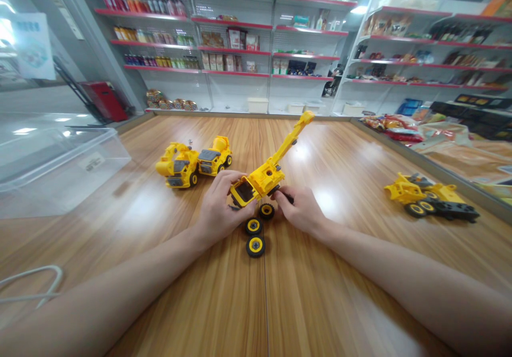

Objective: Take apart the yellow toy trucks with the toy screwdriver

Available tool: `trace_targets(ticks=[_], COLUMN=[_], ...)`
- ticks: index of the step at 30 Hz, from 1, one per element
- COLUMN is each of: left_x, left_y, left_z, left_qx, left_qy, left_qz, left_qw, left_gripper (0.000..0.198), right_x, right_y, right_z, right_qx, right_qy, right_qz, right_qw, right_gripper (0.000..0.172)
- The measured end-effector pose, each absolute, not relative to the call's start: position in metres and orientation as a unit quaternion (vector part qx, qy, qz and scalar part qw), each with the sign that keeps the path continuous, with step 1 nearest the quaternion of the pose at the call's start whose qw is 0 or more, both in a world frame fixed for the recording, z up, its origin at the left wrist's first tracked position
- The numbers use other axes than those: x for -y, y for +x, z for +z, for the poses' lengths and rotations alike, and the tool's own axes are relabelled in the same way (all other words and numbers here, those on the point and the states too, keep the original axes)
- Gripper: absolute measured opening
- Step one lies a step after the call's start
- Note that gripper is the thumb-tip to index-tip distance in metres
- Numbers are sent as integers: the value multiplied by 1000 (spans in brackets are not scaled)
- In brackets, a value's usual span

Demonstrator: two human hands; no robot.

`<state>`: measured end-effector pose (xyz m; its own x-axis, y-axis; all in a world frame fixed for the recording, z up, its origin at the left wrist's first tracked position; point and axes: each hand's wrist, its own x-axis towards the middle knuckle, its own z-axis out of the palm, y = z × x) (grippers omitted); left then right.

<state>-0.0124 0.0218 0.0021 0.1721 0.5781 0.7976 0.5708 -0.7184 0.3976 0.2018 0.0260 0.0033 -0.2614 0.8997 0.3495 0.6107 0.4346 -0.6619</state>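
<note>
My left hand (219, 203) is closed around the cab end of a yellow toy crane truck (262, 178), held just above the wooden table (240, 303). The crane's boom (294, 135) slants up and away to the right. My right hand (301, 207) pinches a small black part, probably a wheel (286, 195), against the underside of the truck. Three loose black-and-yellow wheels (255, 228) lie on the table between my hands, right below the truck.
Two yellow toy trucks (194, 163) stand to the far left of my hands. Another yellow vehicle with a black base (432, 196) lies at the right. A clear plastic bin (52, 159) sits at the left edge, a white cable (36, 285) at the near left. Store shelves (240, 42) stand behind.
</note>
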Motion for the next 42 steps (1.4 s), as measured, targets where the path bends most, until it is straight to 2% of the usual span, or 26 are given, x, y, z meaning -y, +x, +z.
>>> trace_targets(ticks=[5,13,16,22,31,39,42], left_x=[-21,-23,-23,-24,-23,-23,-23], left_y=[-12,-15,-15,-15,-15,-16,-16], left_z=[4,0,-2,-3,-2,-3,-4], left_qx=[-378,-401,-417,-435,-436,-435,-435], left_qy=[765,752,745,731,728,730,727], left_qz=[522,522,519,521,524,522,525], left_qw=[-3,26,49,73,75,77,79], left_gripper=[43,42,41,38,38,39,39], right_x=[-27,-27,-26,-23,-24,-25,-25], right_y=[203,206,206,206,204,206,206], right_z=[4,6,7,12,14,11,12], right_qx=[790,840,843,852,849,852,852], right_qy=[-489,-470,-466,-454,-460,-455,-449], right_qz=[159,-57,-93,-117,-80,-75,-65], right_qw=[333,266,252,234,246,249,262], right_gripper=[36,31,31,31,33,29,22])
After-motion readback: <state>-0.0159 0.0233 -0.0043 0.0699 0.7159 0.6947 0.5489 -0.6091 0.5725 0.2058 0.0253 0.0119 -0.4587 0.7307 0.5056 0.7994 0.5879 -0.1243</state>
